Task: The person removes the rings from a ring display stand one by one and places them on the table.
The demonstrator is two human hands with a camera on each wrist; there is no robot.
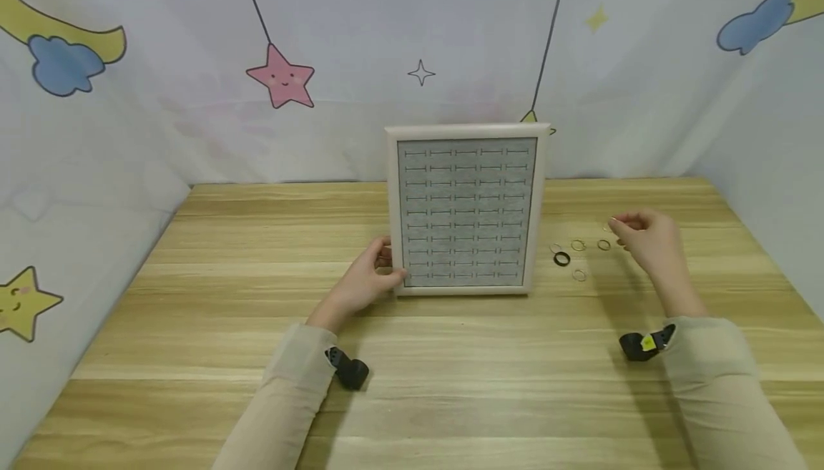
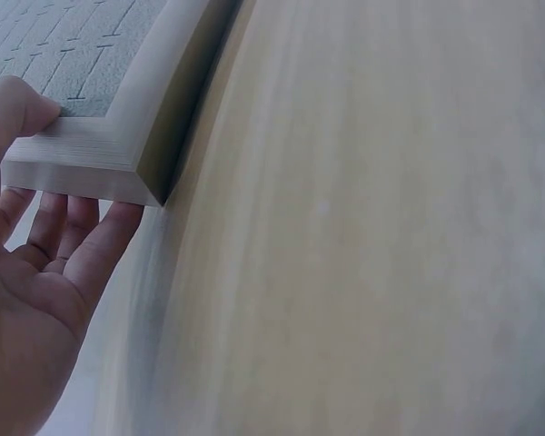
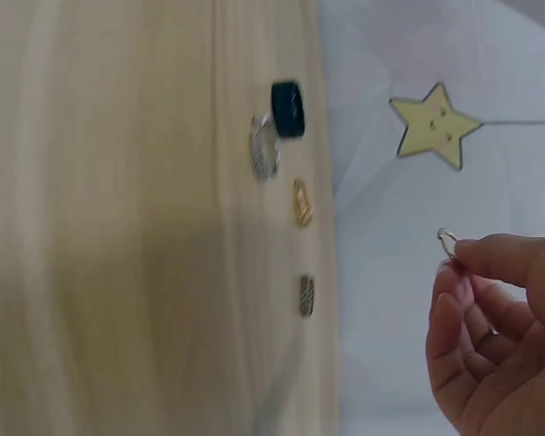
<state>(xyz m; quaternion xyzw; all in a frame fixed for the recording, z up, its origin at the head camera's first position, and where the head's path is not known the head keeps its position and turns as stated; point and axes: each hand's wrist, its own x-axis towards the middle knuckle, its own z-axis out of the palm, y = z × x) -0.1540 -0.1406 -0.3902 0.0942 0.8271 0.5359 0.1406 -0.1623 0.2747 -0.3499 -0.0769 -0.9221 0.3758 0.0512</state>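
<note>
A white-framed ring display board (image 1: 466,212) with grey slotted fabric stands upright on the table. My left hand (image 1: 363,280) grips its left edge near the lower corner. In the left wrist view, the thumb (image 2: 23,113) lies on the frame's front and the fingers are behind. My right hand (image 1: 650,241) pinches a thin ring (image 3: 447,243) between thumb and fingertip, raised over the table. Left of that hand lie a black ring (image 1: 562,259), a silver ring (image 1: 579,275), a gold ring (image 1: 579,245) and a dark patterned ring (image 1: 604,245).
The wood-grain table (image 1: 257,241) reaches back to a white curtain (image 1: 347,41) printed with stars, moons and clouds. Curtain cloth also hangs along both sides. A small black camera (image 1: 350,371) sits on the left wrist, another camera (image 1: 637,346) on the right.
</note>
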